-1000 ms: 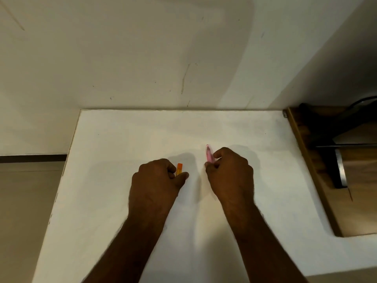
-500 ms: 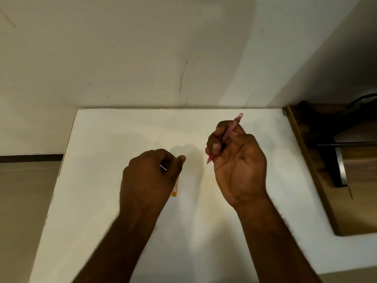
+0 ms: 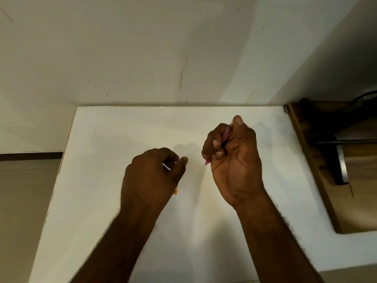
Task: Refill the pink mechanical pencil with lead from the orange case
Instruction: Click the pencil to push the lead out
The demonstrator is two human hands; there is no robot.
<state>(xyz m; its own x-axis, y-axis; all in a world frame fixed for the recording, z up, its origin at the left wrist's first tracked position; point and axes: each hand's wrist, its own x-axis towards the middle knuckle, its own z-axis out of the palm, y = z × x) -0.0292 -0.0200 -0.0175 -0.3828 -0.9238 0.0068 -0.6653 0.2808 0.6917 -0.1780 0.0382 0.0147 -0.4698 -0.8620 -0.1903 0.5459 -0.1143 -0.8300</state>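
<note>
My right hand (image 3: 232, 160) is raised above the white table (image 3: 114, 127) and is shut on the pink mechanical pencil (image 3: 226, 134). The pencil runs through the fist, its tip poking out below toward the left, and my thumb sits over its upper end. My left hand (image 3: 151, 176) is curled over the orange lead case (image 3: 175, 190). Only a small orange corner of the case shows under the hand, plus a thin pale edge between the thumb and forefinger. The two hands are apart, with a narrow gap between them.
A pale wall (image 3: 163, 48) rises straight behind the table. A wooden desk (image 3: 318, 180) with a dark metal bracket (image 3: 340, 160) and a cable adjoins the table's right side. The floor (image 3: 20, 201) lies beyond the left edge.
My right hand lifted the pink pencil off the table and turned it upright in the fist, then put the thumb over its top. My left hand drew the orange case slightly nearer.
</note>
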